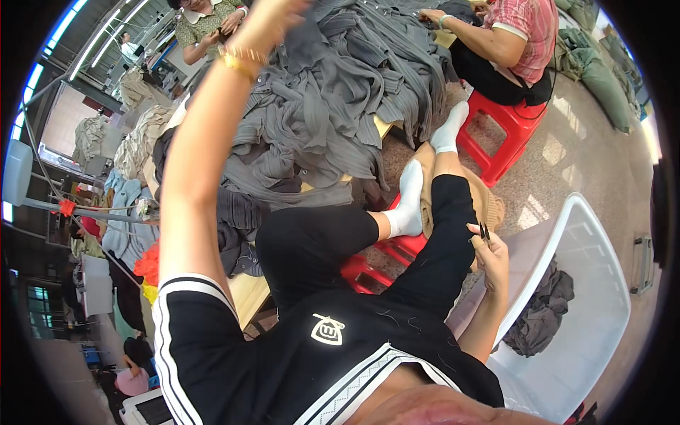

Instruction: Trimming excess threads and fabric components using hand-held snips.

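My left arm stretches up and forward, and my left hand (pixel 273 20) is at the top edge beside the grey garment pile. Motion smears its fingers, so I cannot see whether they hold anything. The pile of grey ribbed knit garments (pixel 319 92) spreads over a table. Near my knee, my right hand (pixel 492 263) is closed around a small black cutting tool, which looks like thread snips (pixel 484 232), its points upward. Part of the tool is hidden in the palm.
A white plastic bin (pixel 602 297) at my right contains dark grey garments (pixel 542 312). My feet rest by a red stool (pixel 365 273). Co-workers sit across the table, one on another red stool (pixel 506 134). More clothes (pixel 127 212) are heaped at left; green sacks (pixel 595 74) lie far right.
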The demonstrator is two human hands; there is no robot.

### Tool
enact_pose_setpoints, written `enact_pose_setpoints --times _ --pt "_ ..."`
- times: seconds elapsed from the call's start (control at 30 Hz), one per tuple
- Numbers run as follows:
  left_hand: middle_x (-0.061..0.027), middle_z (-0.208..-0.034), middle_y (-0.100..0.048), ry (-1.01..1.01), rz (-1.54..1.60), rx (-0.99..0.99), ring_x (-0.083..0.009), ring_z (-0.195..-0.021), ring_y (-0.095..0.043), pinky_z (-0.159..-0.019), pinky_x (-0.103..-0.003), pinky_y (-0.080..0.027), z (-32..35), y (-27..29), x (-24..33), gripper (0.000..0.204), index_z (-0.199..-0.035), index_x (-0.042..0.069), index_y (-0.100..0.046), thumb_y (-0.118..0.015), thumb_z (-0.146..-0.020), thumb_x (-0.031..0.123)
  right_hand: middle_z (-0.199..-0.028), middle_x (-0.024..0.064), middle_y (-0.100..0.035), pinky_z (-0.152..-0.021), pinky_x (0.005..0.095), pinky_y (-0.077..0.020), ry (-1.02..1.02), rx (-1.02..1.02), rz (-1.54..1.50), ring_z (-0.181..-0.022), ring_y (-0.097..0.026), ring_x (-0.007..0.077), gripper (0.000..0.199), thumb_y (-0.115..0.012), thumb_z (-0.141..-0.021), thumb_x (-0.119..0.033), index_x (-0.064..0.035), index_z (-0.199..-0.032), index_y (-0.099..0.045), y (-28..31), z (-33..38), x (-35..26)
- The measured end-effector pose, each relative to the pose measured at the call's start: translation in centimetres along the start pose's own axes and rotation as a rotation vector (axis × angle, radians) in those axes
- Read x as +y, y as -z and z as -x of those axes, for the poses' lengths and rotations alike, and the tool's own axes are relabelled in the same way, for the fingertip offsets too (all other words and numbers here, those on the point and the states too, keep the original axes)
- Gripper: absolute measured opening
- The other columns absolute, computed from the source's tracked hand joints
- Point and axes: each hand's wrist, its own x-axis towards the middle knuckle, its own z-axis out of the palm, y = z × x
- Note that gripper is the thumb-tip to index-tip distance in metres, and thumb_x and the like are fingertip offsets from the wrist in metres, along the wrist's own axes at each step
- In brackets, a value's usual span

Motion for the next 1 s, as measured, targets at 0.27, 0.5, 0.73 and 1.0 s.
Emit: enact_pose_setpoints --times 0.27,0.5,0.73,1.0 --pt "-0.0129 -0.103 -0.067 0.130 0.248 -0.220 -0.0179 -0.092 -0.064 -0.085 -0.029 -0.049 13.7 -26.2 -2.1 0.024 -0.106 -0.004 -0.064 -0.056 -0.094 0.014 -0.056 -0.0076 -0.040 -0.040 0.0170 -0.0192 0.137 0.102 -0.268 -0.044 -0.029 -0.0006 0.024 -0.055 -0.097 -0.020 -0.0009 -0.108 -0.065 -2.6 -4.3 0.0" --pt "-0.0258 -0.108 -0.060 -0.461 0.655 -0.302 -0.0349 -0.102 -0.057 -0.086 -0.040 -0.046 12.8 -31.9 -5.0 0.019 -0.101 -0.006 -0.060 -0.048 -0.087 0.001 -0.058 -0.0055 -0.040 -0.040 0.0175 -0.0220 0.099 -0.190 -0.373 -0.044 -0.029 0.0006 0.027 -0.049 -0.099 -0.022 0.0002 -0.110 -0.061 -8.0 -6.3 -0.9" --pt "-0.0230 -0.107 -0.061 -0.518 0.625 -0.359 -0.0330 -0.099 -0.057 -0.085 -0.037 -0.045 11.8 -31.0 -6.7 0.023 -0.100 -0.007 -0.061 -0.048 -0.084 0.002 -0.060 -0.0056 -0.042 -0.041 0.0178 -0.0213 0.035 -0.223 -0.363 -0.045 -0.028 0.0002 0.026 -0.051 -0.099 -0.022 -0.0009 -0.110 -0.062 -9.7 -7.9 1.6" --pt "-0.0190 -0.104 -0.062 -0.412 0.582 -0.392 -0.0305 -0.095 -0.057 -0.084 -0.034 -0.043 12.1 -29.8 -6.5 0.028 -0.099 -0.005 -0.064 -0.046 -0.079 0.004 -0.063 -0.0054 -0.042 -0.043 0.0175 -0.0236 0.064 -0.183 -0.355 -0.047 -0.031 0.0007 0.027 -0.051 -0.098 -0.019 -0.0002 -0.113 -0.062 -9.3 -8.5 3.0"
